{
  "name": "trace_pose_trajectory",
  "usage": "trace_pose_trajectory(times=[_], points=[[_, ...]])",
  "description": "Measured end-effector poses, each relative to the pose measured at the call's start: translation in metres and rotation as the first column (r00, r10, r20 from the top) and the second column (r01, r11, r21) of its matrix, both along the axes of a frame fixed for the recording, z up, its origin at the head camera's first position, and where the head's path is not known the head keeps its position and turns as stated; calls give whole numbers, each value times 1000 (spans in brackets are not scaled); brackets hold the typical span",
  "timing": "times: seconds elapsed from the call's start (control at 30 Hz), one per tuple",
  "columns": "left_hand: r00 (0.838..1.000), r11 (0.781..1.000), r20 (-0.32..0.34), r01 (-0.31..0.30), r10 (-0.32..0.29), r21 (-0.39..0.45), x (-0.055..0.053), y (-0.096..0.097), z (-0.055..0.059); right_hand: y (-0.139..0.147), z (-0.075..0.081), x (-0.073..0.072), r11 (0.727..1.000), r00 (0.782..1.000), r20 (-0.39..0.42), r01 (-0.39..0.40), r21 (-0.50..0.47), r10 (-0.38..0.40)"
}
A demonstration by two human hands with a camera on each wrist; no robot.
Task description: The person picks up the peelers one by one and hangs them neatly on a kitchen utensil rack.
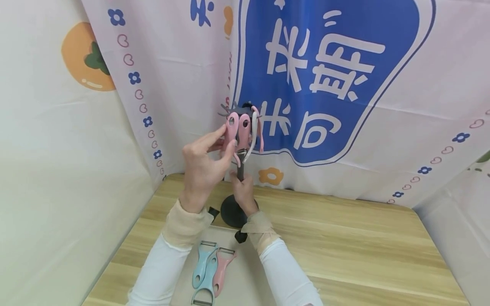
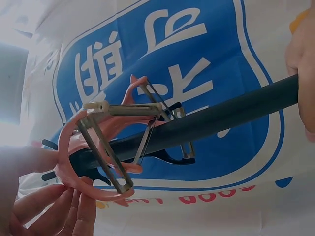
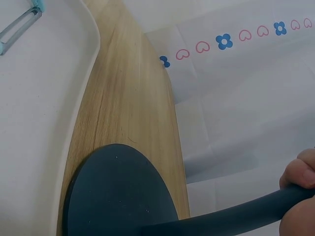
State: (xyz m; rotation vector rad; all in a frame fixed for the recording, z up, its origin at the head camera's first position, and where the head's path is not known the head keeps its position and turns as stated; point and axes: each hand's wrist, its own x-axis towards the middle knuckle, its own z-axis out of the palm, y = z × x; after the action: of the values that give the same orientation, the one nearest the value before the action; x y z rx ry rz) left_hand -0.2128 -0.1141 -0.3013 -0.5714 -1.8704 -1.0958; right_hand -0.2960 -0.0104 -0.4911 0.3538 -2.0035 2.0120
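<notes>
A dark utensil stand has a round base (image 1: 232,211), an upright pole (image 2: 231,115) and a ring of hooks (image 1: 240,111) at its top. Several peelers hang from the hooks, pink ones and a white one (image 1: 251,136). With thumb and fingers, my left hand (image 1: 202,163) pinches a pink peeler (image 1: 231,127) at the stand's left side. In the left wrist view its curved pink head (image 2: 65,152) lies between thumb and fingers, beside the pole. Lower down, my right hand (image 1: 243,191) grips the pole above the base.
A pale tray (image 1: 254,274) lies in front of the stand on the wooden table (image 1: 344,246). It holds two blue peelers (image 1: 208,276) and a pink peeler (image 1: 222,272). Small black pieces (image 1: 240,236) are near its far edge. A printed curtain (image 1: 337,140) hangs behind.
</notes>
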Motion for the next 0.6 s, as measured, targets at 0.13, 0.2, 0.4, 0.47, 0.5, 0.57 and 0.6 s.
trace_pose_trajectory(times=[0.13,0.2,0.4,0.47,0.5,0.57,0.6], points=[[1000,1000,23,10,-10,6,-1,0,-1,-1,0,-1,1000,1000,-2,10,1,-10],[1000,1000,26,10,-11,9,-1,1,-2,-1,-1,-2,1000,1000,-3,10,-2,-10],[1000,1000,30,0,0,3,-3,0,-4,-2,0,-3,1000,1000,2,5,-15,-5],[999,1000,32,-6,6,-3,-3,-1,-5,-2,1,-2,1000,1000,3,6,-14,-6],[999,1000,34,-9,9,-6,-3,-1,-5,-2,1,-2,1000,1000,2,7,-13,-7],[999,1000,39,-13,14,-8,-3,-2,-6,-2,1,-1,1000,1000,-6,8,-6,-8],[999,1000,41,-16,16,-6,-2,-3,-7,-3,1,-1,1000,1000,-11,8,-1,-8]])
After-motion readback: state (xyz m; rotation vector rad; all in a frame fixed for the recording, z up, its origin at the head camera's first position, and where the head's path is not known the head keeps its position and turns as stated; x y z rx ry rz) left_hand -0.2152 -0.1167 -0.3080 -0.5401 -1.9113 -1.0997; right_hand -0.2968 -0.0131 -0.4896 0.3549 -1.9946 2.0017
